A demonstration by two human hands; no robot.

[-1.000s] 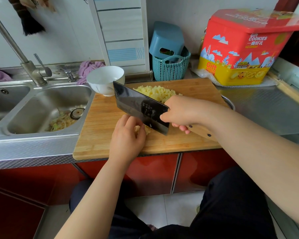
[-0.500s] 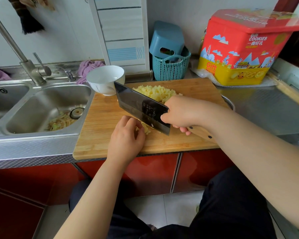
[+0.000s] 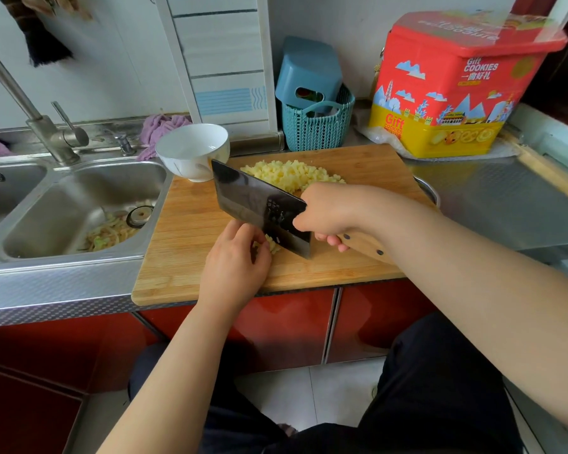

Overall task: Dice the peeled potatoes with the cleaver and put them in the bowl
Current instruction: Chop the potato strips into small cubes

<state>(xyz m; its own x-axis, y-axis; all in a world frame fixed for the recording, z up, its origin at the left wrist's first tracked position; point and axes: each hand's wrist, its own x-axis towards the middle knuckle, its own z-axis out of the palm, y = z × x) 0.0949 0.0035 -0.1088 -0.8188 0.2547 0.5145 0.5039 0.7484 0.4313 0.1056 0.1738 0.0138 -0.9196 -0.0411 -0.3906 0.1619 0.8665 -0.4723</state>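
Bamboo cutting board [image 3: 191,237] carries the work. On its near part, the left hand [image 3: 235,268] lies knuckles up, fingers curled together over a small piece of potato [image 3: 271,248], which shows just past the fingertips, against the cleaver [image 3: 259,204]. The blade stands on edge, its heel on the board. The right hand [image 3: 328,213] wraps the wooden handle, fingers clamped around it. Diced potato [image 3: 289,173] is heaped toward the board's far edge, with the white bowl [image 3: 192,152] at the board's far left corner.

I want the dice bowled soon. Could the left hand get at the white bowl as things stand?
Probably yes: the bowl stands unobstructed at the board's far left corner, but the left hand would first have to let go of the potato.
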